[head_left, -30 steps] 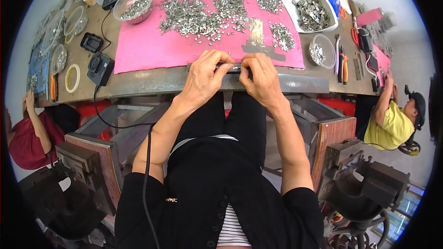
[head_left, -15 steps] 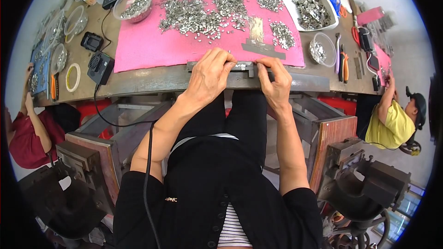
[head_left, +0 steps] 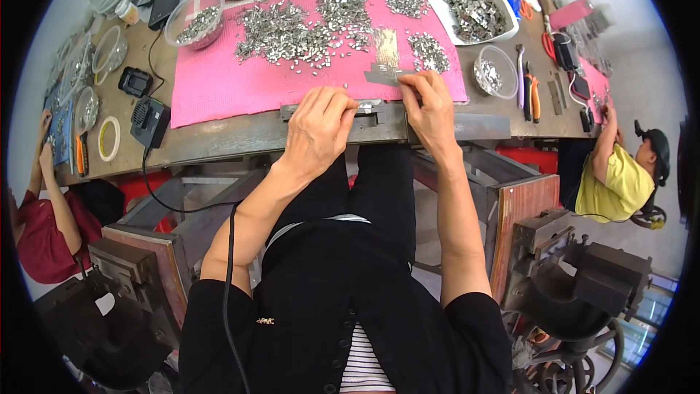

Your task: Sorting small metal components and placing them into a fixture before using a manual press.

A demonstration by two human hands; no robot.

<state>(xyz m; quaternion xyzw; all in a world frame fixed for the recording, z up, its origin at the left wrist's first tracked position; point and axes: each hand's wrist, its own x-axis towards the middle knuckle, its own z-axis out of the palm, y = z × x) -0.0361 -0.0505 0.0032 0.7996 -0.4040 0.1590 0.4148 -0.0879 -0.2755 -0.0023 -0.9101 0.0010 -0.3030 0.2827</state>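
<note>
A dark metal jig [head_left: 373, 118] lies along the table's front edge with small silvery pieces on it. My left hand [head_left: 319, 128] rests over its left part, fingers closed in a pinch at the pieces; what they hold is hidden. Farther forward, my right hand [head_left: 432, 111] is closed, thumb and forefinger together at the right end of a flat grey plate [head_left: 380, 76]. Anything between those fingertips is too small to name. Thin gold-coloured pins [head_left: 386, 47] lie just behind the plate, with a pile of small silvery metal pieces [head_left: 429, 52] to their right.
More metal pieces [head_left: 281, 33] cover the pink mat [head_left: 211, 91]. Around it stand a clear round tub [head_left: 175, 25], a white tray [head_left: 436, 0] and a small tub [head_left: 512, 86]. Pliers [head_left: 536, 98] lie right, a black charger [head_left: 149, 120] left. Co-workers [head_left: 616, 175] sit at both sides.
My right hand has left the jig and moved forward to the grey plate. My left hand stays at the jig. The whole view has shifted slightly.
</note>
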